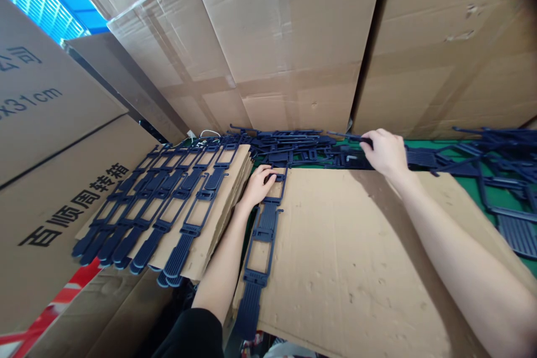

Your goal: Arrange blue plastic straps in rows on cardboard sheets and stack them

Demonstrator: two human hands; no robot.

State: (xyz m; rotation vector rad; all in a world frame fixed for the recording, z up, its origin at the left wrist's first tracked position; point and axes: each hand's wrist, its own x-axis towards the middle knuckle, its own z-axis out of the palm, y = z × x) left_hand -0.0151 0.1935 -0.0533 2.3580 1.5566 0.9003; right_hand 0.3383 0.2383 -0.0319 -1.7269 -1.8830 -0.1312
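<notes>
A long dark blue plastic frame strip (260,257) with ribbed panels and rectangular openings lies along the left side of a flat cardboard sheet (335,251). My left hand (259,185) is closed at its far end, thumb and fingers on the frame's edge. Beyond the sheet's far edge, my right hand (385,151) is closed on a dark blue plastic piece (354,137), a thin part of which sticks out to the left. The rest of that piece is hidden by the fingers. A heap of similar dark blue pieces (293,145) lies just behind both hands.
To the left, several similar strips (197,196) lie side by side on stacked cardboard (226,207). More loose pieces (503,162) are piled at the right on a green surface (474,196). Large cardboard boxes (302,39) stand behind, and a printed box (50,179) at the left.
</notes>
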